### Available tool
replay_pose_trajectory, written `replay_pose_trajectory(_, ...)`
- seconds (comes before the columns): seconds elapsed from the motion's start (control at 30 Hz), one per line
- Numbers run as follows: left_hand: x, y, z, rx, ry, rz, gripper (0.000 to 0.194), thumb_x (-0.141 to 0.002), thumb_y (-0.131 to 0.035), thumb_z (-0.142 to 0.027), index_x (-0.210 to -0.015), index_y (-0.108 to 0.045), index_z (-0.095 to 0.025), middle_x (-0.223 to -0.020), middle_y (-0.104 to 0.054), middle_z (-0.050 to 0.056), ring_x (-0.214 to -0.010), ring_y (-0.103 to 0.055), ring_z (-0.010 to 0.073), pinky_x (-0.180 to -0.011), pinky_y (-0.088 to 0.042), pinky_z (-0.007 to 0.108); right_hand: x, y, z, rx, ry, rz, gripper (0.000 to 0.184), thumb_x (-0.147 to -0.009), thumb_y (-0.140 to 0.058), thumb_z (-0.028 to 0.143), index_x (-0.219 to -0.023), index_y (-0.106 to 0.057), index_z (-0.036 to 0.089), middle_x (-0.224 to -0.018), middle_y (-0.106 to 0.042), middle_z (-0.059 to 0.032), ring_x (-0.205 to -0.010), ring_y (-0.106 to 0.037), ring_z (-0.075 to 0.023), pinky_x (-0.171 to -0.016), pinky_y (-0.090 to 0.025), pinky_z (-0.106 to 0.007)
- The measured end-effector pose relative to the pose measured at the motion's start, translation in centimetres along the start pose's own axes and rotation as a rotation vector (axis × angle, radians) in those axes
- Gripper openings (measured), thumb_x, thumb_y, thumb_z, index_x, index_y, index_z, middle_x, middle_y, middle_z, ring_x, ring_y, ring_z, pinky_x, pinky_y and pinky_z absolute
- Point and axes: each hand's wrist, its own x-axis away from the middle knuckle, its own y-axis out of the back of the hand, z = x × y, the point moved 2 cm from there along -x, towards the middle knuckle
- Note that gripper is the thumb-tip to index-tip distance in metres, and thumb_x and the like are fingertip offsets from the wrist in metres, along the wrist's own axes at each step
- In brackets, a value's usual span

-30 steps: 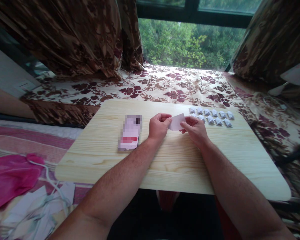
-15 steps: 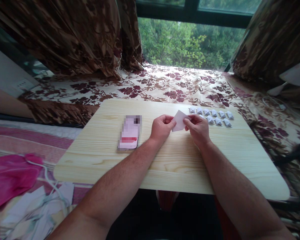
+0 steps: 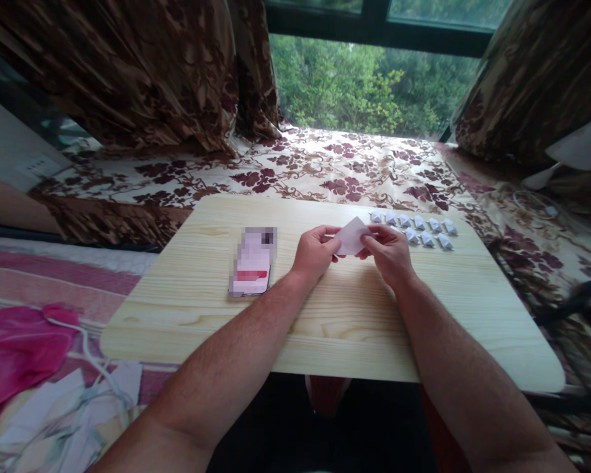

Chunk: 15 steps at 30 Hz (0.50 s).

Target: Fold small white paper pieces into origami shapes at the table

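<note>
A small white square of paper [image 3: 351,236] is held up over the table, one corner pointing away from me. My left hand [image 3: 316,249] pinches its left corner between thumb and fingers. At the opposite corner my right hand [image 3: 390,252] grips it, thumb on top and fingers underneath. Just beyond and right of my right hand, several small folded white paper shapes [image 3: 420,222] stand in two rows. The paper hides part of my fingers.
A phone [image 3: 250,263], blurred by pixels, lies on the wooden table [image 3: 177,289] left of my hands. Paper sheets [image 3: 44,401], a white cable [image 3: 86,341] and pink cloth [image 3: 24,355] lie at lower left. A floral-covered ledge [image 3: 315,164] runs behind the table.
The paper has turned slightly and shifted a little left between my hands. More fingers now show beneath it. Both hands keep their hold; the phone and folded shapes stay put on the table.
</note>
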Motion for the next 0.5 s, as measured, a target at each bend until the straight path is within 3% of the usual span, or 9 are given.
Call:
replay_pose_trajectory(0.2, -0.28, 0.19, -0.07, 0.05, 0.036, -0.04, 0.029, -0.064, -0.059, -0.016, -0.088, -0.075, -0.013, -0.062, -0.068, 0.004, -0.048, -0.061, 0.0139, -0.041, -0.041, 0.021, 0.31, 0.36, 0.65, -0.059, -0.017, 0.177, 0.021, -0.076, -0.072, 0.024, -0.095, -0.079, 0.018, -0.064, -0.072, -0.0026, -0.054, -0.068, -0.0156, -0.052, -0.053, -0.026)
replay_pose_trajectory(0.5, -0.01, 0.29, -0.41, 0.116, 0.12, -0.01, 0.025, -0.063, -0.062, -0.02, -0.084, -0.073, -0.013, -0.06, -0.066, 0.004, -0.051, -0.062, 0.0141, -0.044, -0.04, 0.021, 0.38, 0.81, 0.67, -0.028, -0.001, 0.248, 0.024, -0.074, -0.065, 0.015, -0.092, -0.082, 0.02, -0.061, -0.071, -0.0022, -0.058, -0.063, -0.0139, -0.061, -0.051, -0.028)
